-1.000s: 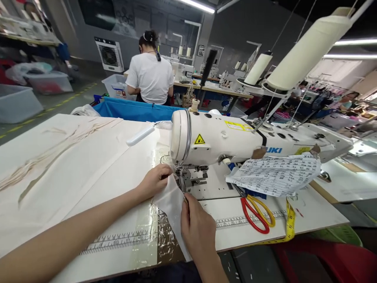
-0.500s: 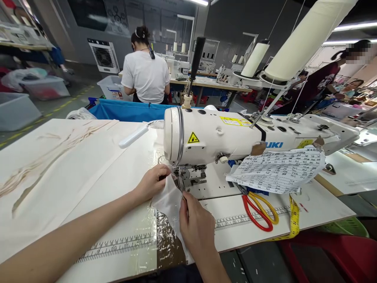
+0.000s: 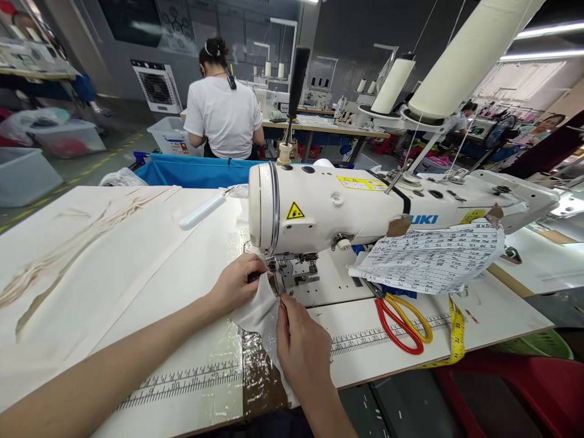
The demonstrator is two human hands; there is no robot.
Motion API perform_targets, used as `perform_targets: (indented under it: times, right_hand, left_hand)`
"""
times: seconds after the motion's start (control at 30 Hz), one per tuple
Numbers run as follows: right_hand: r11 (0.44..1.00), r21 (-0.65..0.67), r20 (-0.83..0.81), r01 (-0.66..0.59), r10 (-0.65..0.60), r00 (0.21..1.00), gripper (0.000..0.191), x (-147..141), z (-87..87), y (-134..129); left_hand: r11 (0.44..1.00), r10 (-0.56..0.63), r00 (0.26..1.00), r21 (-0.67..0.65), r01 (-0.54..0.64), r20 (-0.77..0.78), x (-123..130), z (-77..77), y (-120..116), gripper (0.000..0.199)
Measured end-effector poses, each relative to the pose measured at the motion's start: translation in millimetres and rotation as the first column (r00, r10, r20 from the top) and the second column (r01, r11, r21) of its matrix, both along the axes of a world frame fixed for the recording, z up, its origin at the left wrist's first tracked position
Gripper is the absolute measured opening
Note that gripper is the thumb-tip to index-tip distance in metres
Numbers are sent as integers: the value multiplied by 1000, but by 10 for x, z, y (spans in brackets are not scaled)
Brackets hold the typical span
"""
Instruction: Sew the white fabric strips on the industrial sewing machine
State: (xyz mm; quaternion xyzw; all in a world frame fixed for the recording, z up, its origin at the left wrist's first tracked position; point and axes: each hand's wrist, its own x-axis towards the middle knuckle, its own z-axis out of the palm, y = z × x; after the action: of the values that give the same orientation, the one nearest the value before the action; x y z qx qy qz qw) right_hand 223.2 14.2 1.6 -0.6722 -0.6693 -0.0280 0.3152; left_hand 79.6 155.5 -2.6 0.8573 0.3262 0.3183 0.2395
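Note:
My left hand (image 3: pixel 238 283) is closed on the edge of a thin white fabric piece (image 3: pixel 255 313), just left of the needle area of a white sewing machine (image 3: pixel 314 204). A slim metal tool that looks like tweezers (image 3: pixel 275 287) is pinched in my right hand (image 3: pixel 303 350), its tip against the fabric under the presser foot. My right fingers cover most of the tool. The fabric hangs between both hands, over a taped, shiny strip at the table's front edge.
Scissors (image 3: pixel 399 322) with red and yellow handles and a yellow tape measure (image 3: pixel 456 331) lie right of my hands. A written paper sheet (image 3: pixel 429 258) hangs from the machine. White cloth (image 3: pixel 91 255) spreads over the left. A person in white (image 3: pixel 223 112) sits ahead.
The view has shifted slightly. My hands stay at the presser foot, and the fabric between them has slackened and folded a little. A person in dark red at the right has moved mostly out of view.

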Motion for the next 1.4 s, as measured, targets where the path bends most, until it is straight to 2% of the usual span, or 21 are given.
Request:
perform_targets:
  times: [0.23,0.4,0.57,0.7,0.87,1.07,1.2,1.3,1.4]
  right_hand:
    - [1000,-4,-22,-4,4,1000,42,-11,11,-14]
    - [1000,10,-69,-7,7,998,39,-4,24,-39]
    - [998,65,-15,5,-4,1000,44,-6,14,3]
    - [994,104,17,16,-18,1000,46,-17,11,18]
    - [996,80,24,29,-32,999,45,-26,14,11]
    - [996,89,14,29,-31,999,43,-24,5,17]
    - [997,72,21,40,-41,999,40,-28,-10,24]
    - [997,53,58,61,-64,996,34,-46,-27,33]
    - [996,38,114,85,-89,989,30,-73,-31,51]
  left_hand:
    - [1000,7,1000,-29,-8,-25,3,51,-12,20]
    - [1000,4,1000,-3,-4,-31,2,76,-8,21]
    - [1000,12,999,13,-11,-41,9,61,-19,18]
    - [997,-1,998,78,5,-55,34,61,-34,15]
    - [984,1,996,175,15,-91,47,51,-17,14]
    - [998,7,999,62,-4,-53,11,59,12,17]
    - [999,-7,1000,49,8,-22,-2,67,10,15]
    - [996,-33,999,86,33,-2,-3,59,6,13]
    - [976,-76,997,203,78,-14,-3,54,3,16]
